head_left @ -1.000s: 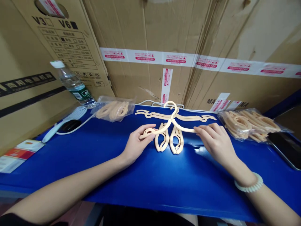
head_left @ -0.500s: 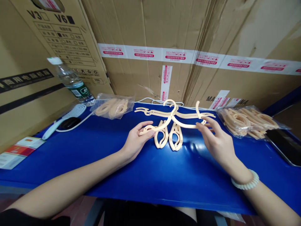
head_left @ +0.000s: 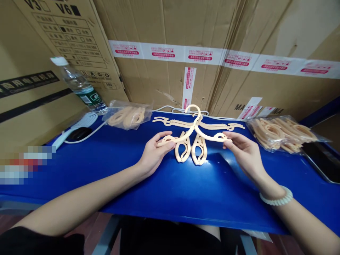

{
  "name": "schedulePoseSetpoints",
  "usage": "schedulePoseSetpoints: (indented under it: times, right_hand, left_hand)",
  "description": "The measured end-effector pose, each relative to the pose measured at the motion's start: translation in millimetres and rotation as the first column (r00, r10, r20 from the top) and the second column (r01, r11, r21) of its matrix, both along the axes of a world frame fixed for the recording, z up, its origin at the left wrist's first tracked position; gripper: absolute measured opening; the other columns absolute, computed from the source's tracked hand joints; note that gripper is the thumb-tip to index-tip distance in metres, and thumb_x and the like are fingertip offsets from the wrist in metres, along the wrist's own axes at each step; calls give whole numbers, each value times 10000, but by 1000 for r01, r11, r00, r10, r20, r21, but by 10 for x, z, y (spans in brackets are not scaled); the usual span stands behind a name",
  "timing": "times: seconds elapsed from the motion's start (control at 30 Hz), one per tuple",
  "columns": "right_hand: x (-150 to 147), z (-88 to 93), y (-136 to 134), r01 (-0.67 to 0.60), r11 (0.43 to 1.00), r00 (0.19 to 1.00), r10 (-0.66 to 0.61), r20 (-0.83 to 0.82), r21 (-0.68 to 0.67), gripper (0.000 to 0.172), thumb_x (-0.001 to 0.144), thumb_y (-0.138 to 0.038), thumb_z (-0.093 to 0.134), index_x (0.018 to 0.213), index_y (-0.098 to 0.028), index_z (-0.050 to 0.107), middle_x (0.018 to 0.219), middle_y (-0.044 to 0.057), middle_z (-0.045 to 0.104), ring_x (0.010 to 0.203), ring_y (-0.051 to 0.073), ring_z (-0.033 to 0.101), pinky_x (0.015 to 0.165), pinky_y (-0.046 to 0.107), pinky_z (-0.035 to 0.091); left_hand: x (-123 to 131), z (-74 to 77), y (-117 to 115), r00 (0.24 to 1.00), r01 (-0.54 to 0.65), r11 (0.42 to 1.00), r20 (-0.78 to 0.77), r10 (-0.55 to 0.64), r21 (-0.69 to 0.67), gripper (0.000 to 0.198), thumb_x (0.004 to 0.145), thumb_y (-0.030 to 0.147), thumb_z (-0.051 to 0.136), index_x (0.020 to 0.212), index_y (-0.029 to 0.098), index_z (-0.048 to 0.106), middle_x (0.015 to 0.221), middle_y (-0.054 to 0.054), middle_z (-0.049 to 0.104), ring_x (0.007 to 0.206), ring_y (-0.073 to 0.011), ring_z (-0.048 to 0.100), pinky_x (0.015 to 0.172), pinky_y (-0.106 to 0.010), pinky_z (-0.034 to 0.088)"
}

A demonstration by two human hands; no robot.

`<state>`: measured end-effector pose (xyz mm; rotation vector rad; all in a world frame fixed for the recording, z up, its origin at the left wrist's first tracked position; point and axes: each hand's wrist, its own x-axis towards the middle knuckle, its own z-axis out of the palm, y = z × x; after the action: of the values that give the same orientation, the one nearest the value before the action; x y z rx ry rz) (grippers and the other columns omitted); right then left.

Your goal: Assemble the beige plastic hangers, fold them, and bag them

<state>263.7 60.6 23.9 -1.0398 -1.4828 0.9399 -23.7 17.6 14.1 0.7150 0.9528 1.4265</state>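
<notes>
A cream folding clothes hanger is spread between my two hands, its hook pointing up and away. My left hand pinches the tip of its left arm between thumb and fingers. At the other tip, my right hand grips the right arm, thumb in front. Just beneath the hanger on the table lie two folded hangers side by side, partly covered by its arms. Behind it rests an unfolded hanger lying flat, its middle partly hidden by the held one.
The blue table backs onto large cardboard boxes. Bagged hangers lie at left and right. A water bottle, a hairbrush and a black mouse are at left; a dark phone-like device sits far right.
The right arm's end piece, which stood upright, now lies folded down in line with the arm. My right hand has closed onto that tip. The view has shifted slightly.
</notes>
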Motion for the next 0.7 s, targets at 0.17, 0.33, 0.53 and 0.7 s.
schedulePoseSetpoints:
  times: [0.17,0.33,0.53,0.7]
  right_hand:
    - [6,4,29,-17,996,989,3,-150,-90,278,748,-370,861,996,-261,797,900,27,712,749,167,591,738,332,525]
    - [4,23,30,9,994,984,-27,-175,-107,242,740,-375,847,931,-236,790,810,17,660,672,143,543,624,293,488]
    - [-179,-60,-100,-76,972,968,19,-251,-223,397,763,-404,851,1047,-242,626,799,-7,677,648,137,595,607,276,507]
    - [-326,-57,-253,-263,946,964,248,-101,-187,321,829,-416,806,943,-229,572,773,-8,667,620,133,583,596,269,505]
  left_hand:
    - [-21,-37,-4,999,-36,999,-3,36,2,523,608,225,932,1060,164,675,964,-61,770,995,-209,729,927,-335,571]
    - [-15,-44,-9,998,-56,998,-9,56,7,471,578,257,951,950,158,680,912,-38,758,989,-216,728,907,-339,580]
    - [36,-65,-74,975,84,994,-210,-69,67,409,674,330,902,993,148,722,964,-82,771,908,-225,729,813,-330,590]
    - [90,-78,-144,920,199,974,-363,-147,109,358,716,360,871,975,156,733,923,-88,784,875,-246,741,805,-351,595]
